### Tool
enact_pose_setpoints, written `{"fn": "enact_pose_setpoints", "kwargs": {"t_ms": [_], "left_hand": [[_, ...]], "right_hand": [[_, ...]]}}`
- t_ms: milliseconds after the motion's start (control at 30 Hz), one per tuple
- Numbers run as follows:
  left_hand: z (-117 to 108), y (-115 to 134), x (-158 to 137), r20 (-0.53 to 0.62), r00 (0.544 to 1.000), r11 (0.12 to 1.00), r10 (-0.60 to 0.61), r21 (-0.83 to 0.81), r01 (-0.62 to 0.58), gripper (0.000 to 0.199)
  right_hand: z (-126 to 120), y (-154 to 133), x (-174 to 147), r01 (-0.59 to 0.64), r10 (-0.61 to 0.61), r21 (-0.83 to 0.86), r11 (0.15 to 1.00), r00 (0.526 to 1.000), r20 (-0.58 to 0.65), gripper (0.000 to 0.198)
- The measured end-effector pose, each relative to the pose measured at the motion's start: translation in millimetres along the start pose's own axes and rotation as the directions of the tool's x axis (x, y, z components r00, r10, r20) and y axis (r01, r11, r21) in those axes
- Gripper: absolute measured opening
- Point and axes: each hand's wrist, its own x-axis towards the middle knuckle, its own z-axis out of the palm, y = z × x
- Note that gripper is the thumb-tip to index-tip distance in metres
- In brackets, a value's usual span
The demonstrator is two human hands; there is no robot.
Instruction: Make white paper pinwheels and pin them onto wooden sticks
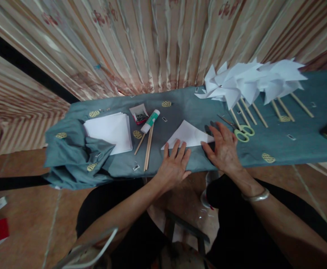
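Paper (186, 133), one, triangular, lies on the table (180, 104): apparently light, thin, easily creased, best lifted by an edge; left hand (174, 165) on its near edge, right hand (225, 149) at its right corner, both grips apart.

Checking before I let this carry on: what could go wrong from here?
The scissors lie close beside the right hand, so a sideways sweep might catch them. The open red-and-white box of small pieces sits by the glue stick; a knock could spill it. The loose wooden sticks reach near the table's front edge and might roll off if bumped.
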Motion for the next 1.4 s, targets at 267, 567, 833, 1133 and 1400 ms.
{"fn": "enact_pose_setpoints", "kwargs": {"t_ms": [267, 567, 833, 1133, 1400], "left_hand": [[-4.6, 2.7, 0.7, 0.034, 0.999, 1.000, -0.018, 0.026, 0.017, 0.075], [-9.5, 11.5, 0.2, 0.051, 0.995, 0.995, -0.082, 0.054, 0.079, 0.068], [-6.8, 13.7, -0.4, 0.034, 0.994, 0.993, -0.104, 0.054, 0.102, 0.067], [-2.8, 12.1, -1.9, 0.033, 0.993, 0.988, -0.115, 0.109, 0.111, 0.070], [-2.4, 11.9, -4.0, 0.023, 0.994, 0.986, -0.111, 0.127, 0.107, 0.067]], "right_hand": [[-2.8, 33.5, -6.7, -0.073, 0.071, -0.033, 0.997, 0.997, -0.039, 0.053], [11.1, 25.2, -6.1, -0.097, 0.099, 0.020, 0.995, 0.989, -0.112, 0.045], [15.1, 23.4, -4.8, -0.085, 0.091, 0.058, 0.995, 0.990, -0.108, 0.044], [21.0, 35.7, 5.0, -0.103, 0.135, 0.196, 0.975, 0.978, -0.159, 0.044], [26.3, 28.3, 24.1, -0.022, 0.026, 0.240, 0.971, 1.000, -0.010, 0.033]]}}
